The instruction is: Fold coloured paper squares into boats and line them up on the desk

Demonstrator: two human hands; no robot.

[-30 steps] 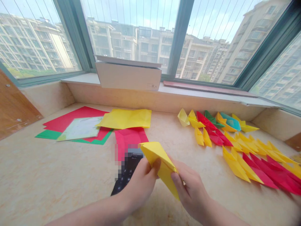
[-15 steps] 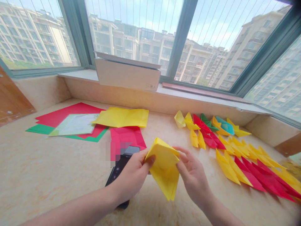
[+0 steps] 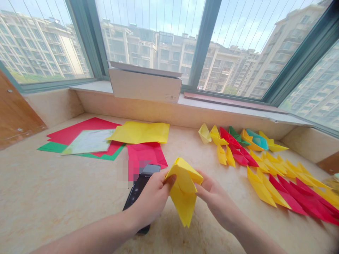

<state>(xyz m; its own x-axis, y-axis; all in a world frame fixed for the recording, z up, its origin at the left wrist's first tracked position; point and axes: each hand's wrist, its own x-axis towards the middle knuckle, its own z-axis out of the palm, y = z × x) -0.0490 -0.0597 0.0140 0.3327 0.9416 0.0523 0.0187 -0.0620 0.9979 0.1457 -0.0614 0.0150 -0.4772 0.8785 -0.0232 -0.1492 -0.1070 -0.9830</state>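
A partly folded piece of yellow paper (image 3: 182,192) is held up above the sill between both hands, its pointed end hanging down. My left hand (image 3: 156,192) grips its left edge, thumb on the front face and the other fingers mostly behind it. My right hand (image 3: 214,194) pinches the right edge, near a flap that sticks out. Under my left forearm lies a black phone (image 3: 136,192), partly covered by the hand. Just beyond it is a creased red sheet (image 3: 147,153).
Folded paper boats in yellow, red (image 3: 238,151), green and blue stand in rows at the right. A yellow sheet (image 3: 140,132), red and green sheets (image 3: 51,147) and a pale booklet (image 3: 88,141) lie at the back left. A white box (image 3: 144,84) stands on the window ledge.
The yellow paper has turned a little, its lower tip swinging left and its right flap angling downward. My right hand has shifted its hold along the right edge. The view has moved slightly.
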